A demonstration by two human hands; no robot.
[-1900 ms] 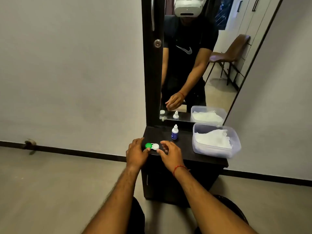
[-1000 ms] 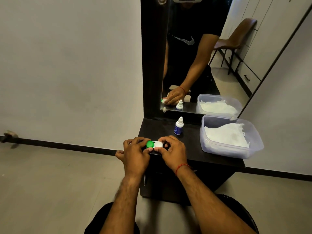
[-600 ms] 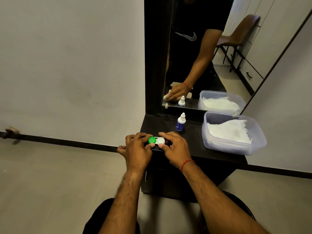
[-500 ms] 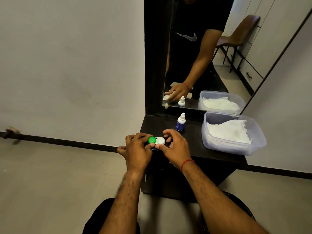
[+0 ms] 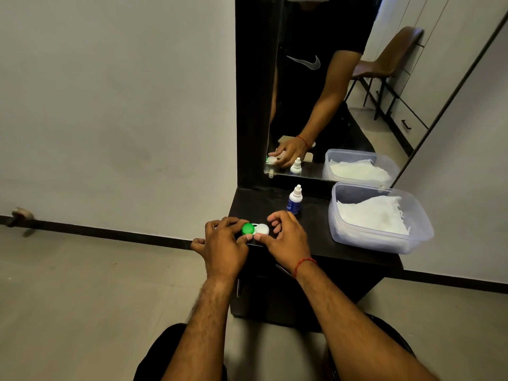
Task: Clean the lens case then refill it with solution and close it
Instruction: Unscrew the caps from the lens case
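Hands meet over a small lens case [image 5: 255,230] at the front left edge of a dark counter [image 5: 316,229]. Your left hand [image 5: 224,247] curls around the green cap [image 5: 248,229], thumb and fingertips closed on its rim, probably bracing that side so the case cannot slide. Your right hand [image 5: 286,237] sits just beside it, thumb tip touching the near edge of the white cap [image 5: 262,229] while the other fingers arch loosely above it, spread, not clamped. Both caps are on, so cleaning has likely not begun; unscrewing looks like the step in hand. Behind the case, near the mirror [image 5: 324,86], a solution bottle [image 5: 295,199] stands upright, within reach for refilling. At the right edge, a clear plastic tub [image 5: 412,237] holds white tissue [image 5: 373,214], presumably for wiping.
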